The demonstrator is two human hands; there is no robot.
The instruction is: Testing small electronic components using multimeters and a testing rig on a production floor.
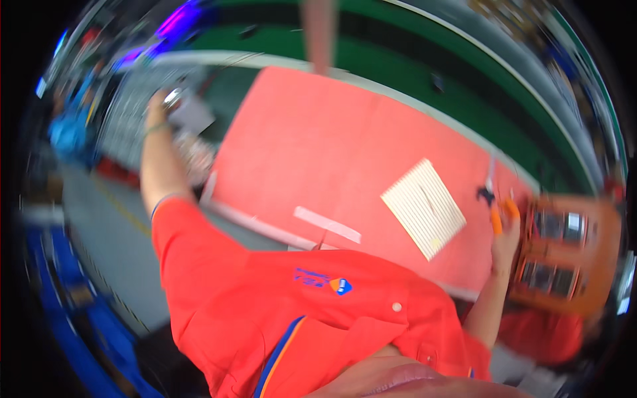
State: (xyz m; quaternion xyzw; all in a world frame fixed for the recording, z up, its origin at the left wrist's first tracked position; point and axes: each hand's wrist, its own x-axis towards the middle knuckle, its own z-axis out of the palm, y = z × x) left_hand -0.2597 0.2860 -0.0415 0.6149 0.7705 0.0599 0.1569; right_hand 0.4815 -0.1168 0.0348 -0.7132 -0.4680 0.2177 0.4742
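Observation:
My left hand (158, 109) reaches out to the far left, a green band at its wrist. Against its fingers is a small shiny silvery thing (172, 99), beside a pale grey flat piece (192, 115); motion blur hides whether the fingers grip anything. At the table's right side, my right hand (506, 242) has its thumb and a finger apart, both with what look like orange finger covers. Just beyond those tips lies a small dark blue item (486, 195). A cream, striped, ribbed sheet (424, 209) lies on the pink tabletop (318, 146), left of my right hand.
An orange crate or frame (567, 255) with dark rectangular panels borders the table's right side. A pale strip (327, 224) lies near the front edge. Clear plastic-like bags (194, 158) sit left of the table. A thin upright post (320, 40) stands at its far edge.

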